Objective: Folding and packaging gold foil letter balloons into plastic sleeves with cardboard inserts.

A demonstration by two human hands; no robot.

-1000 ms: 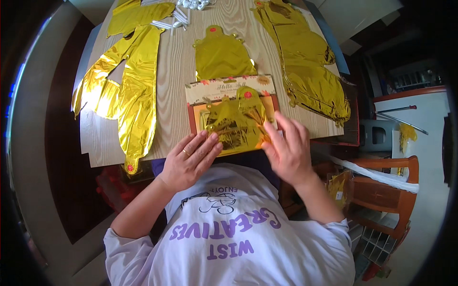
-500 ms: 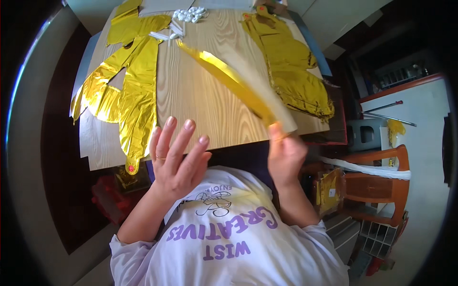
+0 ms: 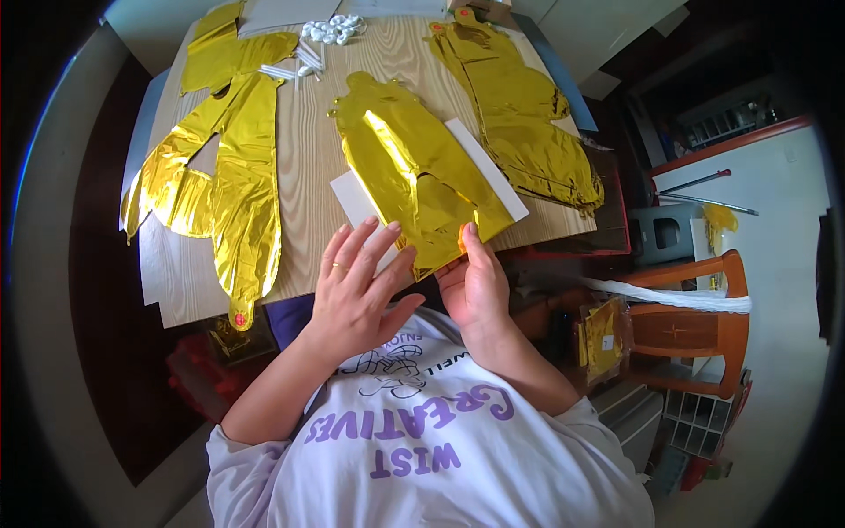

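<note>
Foil (image 3: 396, 167) lies atop white card (image 3: 356, 201) over the table's (image 3: 308, 176) near part, right hand (image 3: 475, 286) pinching its near edge, left hand (image 3: 352, 282) loosely spread at left, contact unclear, so probably best to pinch lightly and support the card, avoiding creases.

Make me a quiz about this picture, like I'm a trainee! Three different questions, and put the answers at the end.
1. Pick one: which hand wears a ring? A) left B) right
2. True or false: both hands are empty.
3. What colour is the card sticking out from under the middle gold foil?

Key:
1. A, the left hand.
2. False: the right hand holds the middle gold foil by its near end.
3. White.
</note>
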